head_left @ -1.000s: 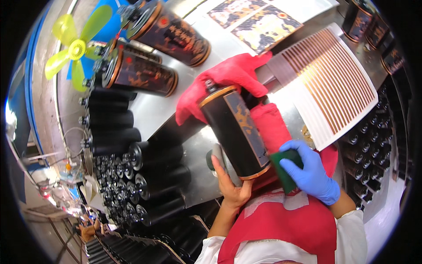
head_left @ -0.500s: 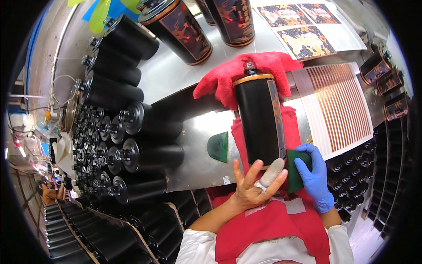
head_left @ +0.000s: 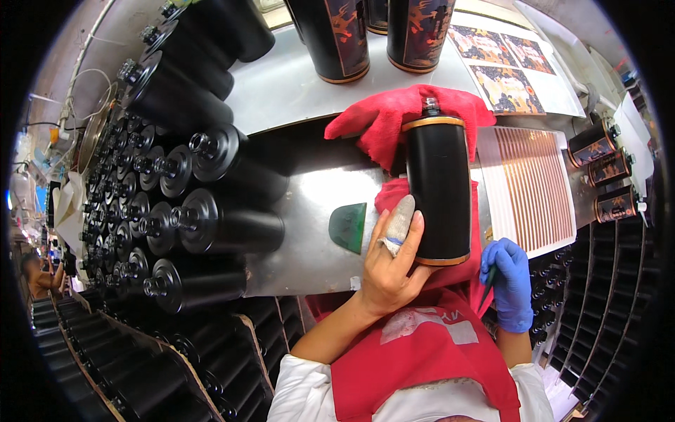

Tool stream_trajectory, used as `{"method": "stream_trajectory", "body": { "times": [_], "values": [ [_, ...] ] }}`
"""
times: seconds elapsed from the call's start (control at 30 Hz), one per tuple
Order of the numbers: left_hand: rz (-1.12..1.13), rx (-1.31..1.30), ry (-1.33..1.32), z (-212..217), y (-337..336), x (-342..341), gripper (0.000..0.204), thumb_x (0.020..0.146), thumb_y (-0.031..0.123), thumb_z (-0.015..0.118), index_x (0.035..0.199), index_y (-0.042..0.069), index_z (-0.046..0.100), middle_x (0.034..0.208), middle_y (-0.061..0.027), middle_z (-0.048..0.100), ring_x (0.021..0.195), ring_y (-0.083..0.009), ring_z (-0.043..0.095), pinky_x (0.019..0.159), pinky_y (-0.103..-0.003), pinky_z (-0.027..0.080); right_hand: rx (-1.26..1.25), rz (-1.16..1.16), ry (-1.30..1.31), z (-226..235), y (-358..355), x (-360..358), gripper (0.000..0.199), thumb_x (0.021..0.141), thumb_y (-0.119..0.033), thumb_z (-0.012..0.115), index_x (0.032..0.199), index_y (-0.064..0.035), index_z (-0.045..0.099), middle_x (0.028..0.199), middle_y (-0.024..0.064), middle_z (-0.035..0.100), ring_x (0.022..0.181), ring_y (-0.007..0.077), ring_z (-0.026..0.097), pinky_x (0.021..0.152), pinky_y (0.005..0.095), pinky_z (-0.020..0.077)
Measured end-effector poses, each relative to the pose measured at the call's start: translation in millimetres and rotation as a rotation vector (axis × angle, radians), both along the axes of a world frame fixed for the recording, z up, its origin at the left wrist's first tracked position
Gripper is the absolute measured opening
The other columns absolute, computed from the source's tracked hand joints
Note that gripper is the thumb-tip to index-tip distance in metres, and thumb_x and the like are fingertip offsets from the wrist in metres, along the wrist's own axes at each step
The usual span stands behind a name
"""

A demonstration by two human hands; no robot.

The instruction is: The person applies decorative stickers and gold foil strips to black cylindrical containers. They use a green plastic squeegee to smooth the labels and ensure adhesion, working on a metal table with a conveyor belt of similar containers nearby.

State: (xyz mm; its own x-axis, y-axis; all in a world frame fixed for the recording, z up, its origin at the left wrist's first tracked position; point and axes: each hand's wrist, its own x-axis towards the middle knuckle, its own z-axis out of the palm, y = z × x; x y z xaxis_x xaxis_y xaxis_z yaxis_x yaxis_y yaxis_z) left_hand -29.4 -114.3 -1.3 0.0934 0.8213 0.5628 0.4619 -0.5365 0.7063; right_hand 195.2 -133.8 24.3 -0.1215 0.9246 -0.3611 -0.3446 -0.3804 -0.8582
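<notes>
A black bottle (head_left: 437, 190) with copper-coloured bands lies on its side, its clear neck on a bunched red cloth (head_left: 380, 130). My left hand (head_left: 390, 274) is closed at the bottle's lower left, by its base; one finger wears a pale fabric cover. The label strip is out of sight on the bottle's turned side. To the right of the base, my blue-gloved right hand (head_left: 511, 288) grips a dark green scraper (head_left: 489, 278), seen nearly edge-on. A second green scraper (head_left: 346, 228) lies flat on the metal table left of the bottle.
Many black bottles (head_left: 232, 225) crowd the left side. Labelled bottles (head_left: 337, 42) stand at the back. A sheet of copper strips (head_left: 531, 190) and printed label sheets (head_left: 503, 88) lie at right. Three labelled bottles (head_left: 612, 169) sit at far right; racks (head_left: 598, 295) hold more below.
The bottle has rolled so its label strip no longer shows. My left hand has moved to the bottle's left side. My right hand has drawn the scraper away from the bottle.
</notes>
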Motion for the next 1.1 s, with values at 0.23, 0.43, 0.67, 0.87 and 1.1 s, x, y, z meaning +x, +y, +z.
{"method": "stream_trajectory", "body": {
  "times": [0.23, 0.43, 0.67, 0.87, 1.1],
  "values": [
    [-0.039, 0.016, -0.093, -7, 3, 4, 0.066, 0.061, -0.005, 0.075, 0.122, -0.012, 0.051, 0.124, -0.0339, 0.050, 0.111, -0.0421, 0.056, 0.094, -0.040, 0.046, 0.202, -0.008, -0.636, 28, 3, -49, 0.038, 0.070, -0.004, 0.077, 0.101, -0.0051, 0.055, 0.087, -0.0012, 0.052, 0.064, 0.0012, 0.045, 0.057, 0.0154, 0.0378],
    [-0.033, 0.028, -0.077, -5, 5, 7, 0.067, 0.059, -0.003, 0.076, 0.121, -0.010, 0.053, 0.126, -0.0357, 0.048, 0.113, -0.0422, 0.055, 0.094, -0.040, 0.046, 0.205, -0.027, -0.666, 26, 9, -58, 0.041, 0.070, -0.007, 0.078, 0.101, -0.0058, 0.053, 0.083, -0.0020, 0.051, 0.065, 0.0014, 0.045, 0.059, 0.0152, 0.0383],
    [-0.050, 0.029, -0.113, -9, 5, 6, 0.068, 0.059, -0.004, 0.077, 0.123, -0.010, 0.052, 0.127, -0.0331, 0.048, 0.115, -0.0412, 0.054, 0.096, -0.039, 0.045, -0.027, -0.048, -0.337, 22, 7, -33, 0.023, 0.080, -0.002, 0.066, 0.101, -0.0029, 0.057, 0.082, -0.0023, 0.053, 0.064, -0.0006, 0.046, 0.057, 0.0140, 0.0373],
    [-0.030, 0.033, -0.109, -10, 4, 11, 0.067, 0.060, -0.002, 0.077, 0.122, -0.009, 0.053, 0.125, -0.0330, 0.049, 0.111, -0.0421, 0.055, 0.093, -0.040, 0.046, 0.214, 0.008, -0.716, 27, 8, -49, 0.041, 0.069, -0.011, 0.081, 0.098, -0.0063, 0.054, 0.084, -0.0019, 0.049, 0.065, 0.0022, 0.043, 0.058, 0.0167, 0.0383],
    [-0.029, 0.029, -0.070, -15, 2, 13, 0.065, 0.059, -0.003, 0.073, 0.120, -0.009, 0.054, 0.126, -0.0349, 0.048, 0.110, -0.0428, 0.056, 0.092, -0.041, 0.047, 0.217, 0.026, -0.590, 20, 12, -46, 0.035, 0.073, -0.011, 0.077, 0.095, -0.0079, 0.051, 0.084, -0.0026, 0.048, 0.068, 0.0021, 0.044, 0.059, 0.0166, 0.0385]
  ]
}}
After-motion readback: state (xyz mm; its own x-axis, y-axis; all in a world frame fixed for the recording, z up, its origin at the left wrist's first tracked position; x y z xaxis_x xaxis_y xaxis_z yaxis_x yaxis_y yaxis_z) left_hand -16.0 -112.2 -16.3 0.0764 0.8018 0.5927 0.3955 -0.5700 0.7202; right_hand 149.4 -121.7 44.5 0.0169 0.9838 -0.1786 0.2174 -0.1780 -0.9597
